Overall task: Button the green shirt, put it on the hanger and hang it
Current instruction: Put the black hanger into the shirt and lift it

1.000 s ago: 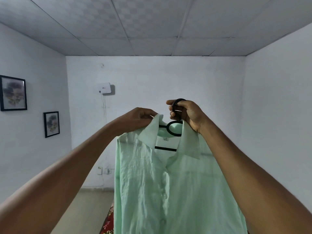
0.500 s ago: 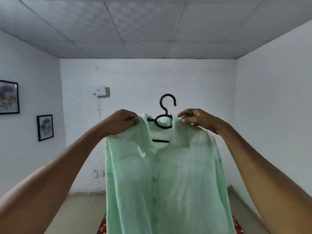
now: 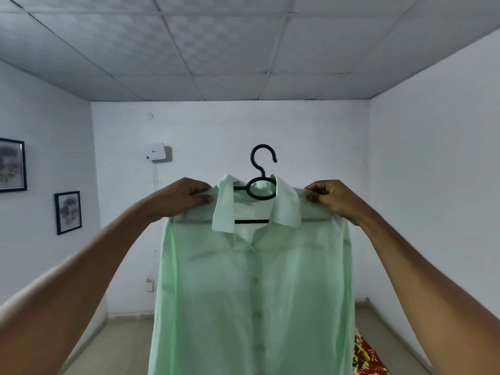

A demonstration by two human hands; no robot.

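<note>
A pale green, thin-woven button-front shirt (image 3: pixel 254 293) is held up in the air in front of the person, hanging on a black plastic hanger (image 3: pixel 262 185) whose open hook stands upright above the collar and whose ring and lower bar show in the neck opening. The collar is spread to both sides, and the placket below it looks closed, with a row of small buttons running down the middle of the front.

The left hand (image 3: pixel 180 198) grips the shirt's left shoulder: its fingers (image 3: pixel 201 189) are curled over the top of the cloth and the thumb presses from the front, so the cloth is pinched between them. The right hand (image 3: pixel 331 197) holds the other shoulder the same way, with its fingers (image 3: pixel 315 188) bent tightly round the seam and the thumb beneath. Both forearms reach up from the lower corners.

Behind stand white walls with two dark-framed pictures (image 3: pixel 68 212) on the left wall, a small white box (image 3: pixel 155 151) on the far wall, and a tiled ceiling (image 3: pixel 243 50). A red patterned cloth (image 3: pixel 365 358) shows at the lower right.
</note>
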